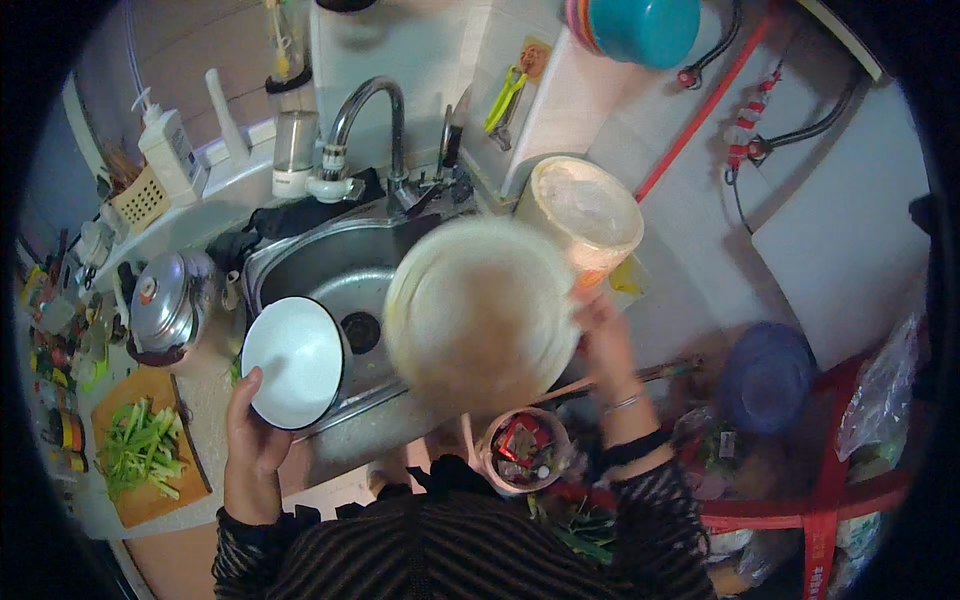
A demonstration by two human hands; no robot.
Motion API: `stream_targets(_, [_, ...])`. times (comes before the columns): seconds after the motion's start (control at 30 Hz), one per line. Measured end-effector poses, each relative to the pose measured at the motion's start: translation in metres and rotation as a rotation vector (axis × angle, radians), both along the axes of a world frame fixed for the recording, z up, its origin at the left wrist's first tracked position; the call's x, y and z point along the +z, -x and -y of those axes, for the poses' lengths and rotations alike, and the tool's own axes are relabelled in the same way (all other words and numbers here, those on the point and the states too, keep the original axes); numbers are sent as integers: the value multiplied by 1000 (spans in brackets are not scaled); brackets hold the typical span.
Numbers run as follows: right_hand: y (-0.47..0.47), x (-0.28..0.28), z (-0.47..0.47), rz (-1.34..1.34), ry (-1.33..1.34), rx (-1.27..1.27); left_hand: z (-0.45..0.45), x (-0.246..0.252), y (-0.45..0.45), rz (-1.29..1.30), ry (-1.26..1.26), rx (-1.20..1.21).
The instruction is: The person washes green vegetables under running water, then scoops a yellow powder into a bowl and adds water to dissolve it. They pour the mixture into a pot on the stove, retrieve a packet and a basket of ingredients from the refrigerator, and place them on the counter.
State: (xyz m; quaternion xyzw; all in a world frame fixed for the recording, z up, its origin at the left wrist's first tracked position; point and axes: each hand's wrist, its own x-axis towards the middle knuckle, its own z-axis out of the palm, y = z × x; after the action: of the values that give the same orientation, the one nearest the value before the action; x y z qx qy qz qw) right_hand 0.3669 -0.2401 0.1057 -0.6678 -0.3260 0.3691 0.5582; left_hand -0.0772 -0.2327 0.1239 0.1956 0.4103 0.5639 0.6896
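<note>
My left hand point(257, 442) grips a white enamel bowl point(294, 362) by its rim, thumb over the edge, at the near left of the steel sink point(281, 279). The bowl looks empty. My right hand point(604, 330) holds a large round cream-coloured lid or shallow dish point(480, 300) by its right edge. It is blurred and covers the right part of the sink and the counter edge; I cannot tell which of the two it is. Behind it stands a cream plastic bucket point(585, 206) with an uneven pale surface inside its rim.
Chopped green vegetables point(146, 450) lie on a wooden cutting board point(191, 480) at left. A lidded steel pot point(161, 304) stands left of the sink, below a curved faucet point(375, 90). A waste bin point(559, 427) sits below the counter; bags and a blue round item point(769, 379) are at right.
</note>
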Motion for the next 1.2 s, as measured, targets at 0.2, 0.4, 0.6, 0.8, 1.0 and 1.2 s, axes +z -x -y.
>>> stream_targets(0.2, [17,-135,11,347,23,279,-21,3,-39,-57,40,-115])
stream_targets(0.4, [-48,-75,-17,984,-160,397,-39,-10,-83,14,77,-238])
stream_targets(0.6, [-140,31,-135,871,-117,250,-61,-13,-120,-51,111,-228])
stream_targets(0.8, [-155,-14,-212,1201,229,299,-71,-1,-145,-62,127,-217])
stream_targets(1.0, [-196,7,-205,1061,137,283,-85,3,-156,-72,104,-208])
stream_targets(1.2, [-232,-32,-81,-142,-487,-139,-97,2,-164,-60,56,-209])
